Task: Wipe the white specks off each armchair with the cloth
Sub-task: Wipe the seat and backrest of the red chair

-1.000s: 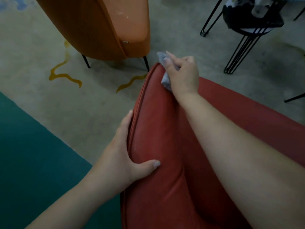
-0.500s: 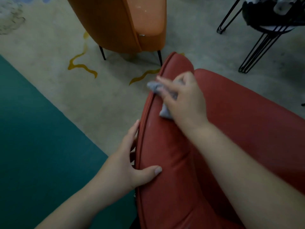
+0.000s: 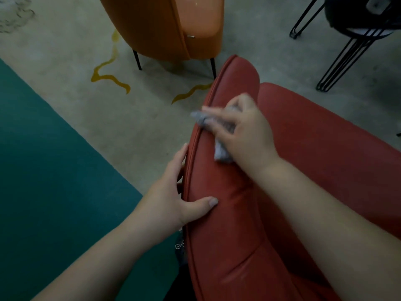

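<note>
Right hand (image 3: 245,135) presses the bunched grey cloth (image 3: 221,148) on the red armchair (image 3: 227,235); left hand (image 3: 173,198) grips its piped edge.

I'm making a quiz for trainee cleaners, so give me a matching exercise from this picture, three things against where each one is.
Things:
1. cloth
2. left hand
3. orange armchair

Places:
A. standing on the floor beyond the red one
B. under the right hand, on the red armchair
C. gripping the red armchair's piped edge

Pairs: 1-B, 2-C, 3-A
</note>
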`<state>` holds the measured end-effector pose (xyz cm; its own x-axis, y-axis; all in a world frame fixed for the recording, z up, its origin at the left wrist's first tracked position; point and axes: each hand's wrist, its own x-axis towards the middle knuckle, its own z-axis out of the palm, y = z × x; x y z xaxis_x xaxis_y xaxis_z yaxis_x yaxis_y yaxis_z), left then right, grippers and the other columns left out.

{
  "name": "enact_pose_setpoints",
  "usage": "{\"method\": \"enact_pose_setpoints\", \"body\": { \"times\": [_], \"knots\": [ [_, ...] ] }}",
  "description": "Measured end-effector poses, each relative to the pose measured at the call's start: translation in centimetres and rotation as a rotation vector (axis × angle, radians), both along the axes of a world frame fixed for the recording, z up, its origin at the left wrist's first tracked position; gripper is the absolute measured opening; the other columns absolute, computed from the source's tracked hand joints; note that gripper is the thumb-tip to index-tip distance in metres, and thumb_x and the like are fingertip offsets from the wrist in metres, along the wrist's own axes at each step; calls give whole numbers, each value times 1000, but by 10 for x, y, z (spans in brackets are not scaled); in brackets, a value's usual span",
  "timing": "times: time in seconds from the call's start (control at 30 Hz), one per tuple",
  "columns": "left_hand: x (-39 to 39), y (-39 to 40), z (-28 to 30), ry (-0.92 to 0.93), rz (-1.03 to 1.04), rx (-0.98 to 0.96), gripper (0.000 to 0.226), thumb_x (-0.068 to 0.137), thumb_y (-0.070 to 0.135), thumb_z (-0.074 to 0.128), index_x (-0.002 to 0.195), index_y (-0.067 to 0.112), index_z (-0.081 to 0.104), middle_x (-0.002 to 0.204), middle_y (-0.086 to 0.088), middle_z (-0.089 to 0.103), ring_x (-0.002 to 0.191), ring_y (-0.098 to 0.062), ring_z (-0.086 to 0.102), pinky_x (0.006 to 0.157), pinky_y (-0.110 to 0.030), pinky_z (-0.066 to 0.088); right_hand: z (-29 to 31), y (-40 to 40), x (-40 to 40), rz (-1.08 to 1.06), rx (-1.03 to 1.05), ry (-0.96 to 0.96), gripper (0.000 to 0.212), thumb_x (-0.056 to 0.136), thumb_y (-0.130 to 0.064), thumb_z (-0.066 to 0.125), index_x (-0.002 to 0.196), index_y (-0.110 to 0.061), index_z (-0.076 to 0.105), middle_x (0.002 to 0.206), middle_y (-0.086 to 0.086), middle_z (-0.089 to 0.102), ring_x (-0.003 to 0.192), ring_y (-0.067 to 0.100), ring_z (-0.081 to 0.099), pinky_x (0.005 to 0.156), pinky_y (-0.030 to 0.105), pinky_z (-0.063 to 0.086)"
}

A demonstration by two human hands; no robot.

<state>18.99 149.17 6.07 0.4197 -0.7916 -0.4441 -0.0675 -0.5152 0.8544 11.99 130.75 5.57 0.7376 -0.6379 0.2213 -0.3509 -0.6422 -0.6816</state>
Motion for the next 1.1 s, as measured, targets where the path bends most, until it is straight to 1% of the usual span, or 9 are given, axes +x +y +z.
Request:
{"method": "enact_pose_setpoints", "body": {
  "times": [0.1,0.2,0.3,0.4,0.5,0.63,0.83,0.97,1.1],
  "knots": [
    [1,0,0,-35,-5,24,116,51,55,84,143,58,15,131,32,48,116,4,54,99,-25,48,-6,-5,4,-96,72,-34,29,85,-33,67,114,-31,68,96,-5,43,90,7,49,81,29,46],
    [-3,-2,0,-92,-4,43,117,49,63,79,146,55,13,136,29,47,121,-1,52,103,-27,45,-10,29,-32,49,73,-98,29,84,-36,65,113,-34,68,93,-8,42,82,4,49,72,26,46],
    [-5,-6,2,-182,13,63,119,49,63,75,148,51,10,123,40,41,113,14,49,89,-1,37,-18,43,-51,90,92,-170,31,84,-39,63,114,-34,68,93,-10,43,83,3,51,73,22,47],
    [-3,-18,5,-277,-8,71,120,51,58,75,150,47,9,115,39,39,88,35,41,73,10,29,-26,10,-21,-131,47,-190,31,86,-32,64,116,-27,68,93,-3,42,82,1,45,74,19,43],
    [2,-33,4,-371,-47,64,122,51,57,77,150,47,7,128,31,37,98,21,46,75,11,25,-34,-40,12,-313,93,-208,29,87,-28,65,116,-23,68,93,1,42,85,5,47,78,15,39],
    [7,-46,3,-465,-100,101,124,52,60,75,149,47,-1,139,18,41,109,5,43,78,4,28,-45,-70,22,-418,277,-238,33,90,-34,61,121,-27,64,86,-10,39,75,-4,46,77,-2,32],
    [5,-48,2,-474,-128,94,126,53,58,75,153,37,1,152,13,33,119,9,34,84,9,20,-57,-2,-38,-326,279,-162,39,88,-36,58,126,-31,58,89,-4,43,73,0,45,73,5,33],
    [4,-47,4,-447,-135,111,124,59,51,79,153,35,0,153,6,34,131,-7,40,95,-10,28,-51,47,-86,-313,401,-60,37,90,-34,58,124,-43,51,89,-5,45,80,-7,49,77,0,33],
    [6,-46,13,-437,-174,165,123,64,50,82,154,31,0,154,3,33,133,-13,42,96,-17,32,-34,56,-111,-282,447,128,31,88,-37,62,118,-44,60,88,-11,47,78,0,51,71,2,35]
  ]
}}
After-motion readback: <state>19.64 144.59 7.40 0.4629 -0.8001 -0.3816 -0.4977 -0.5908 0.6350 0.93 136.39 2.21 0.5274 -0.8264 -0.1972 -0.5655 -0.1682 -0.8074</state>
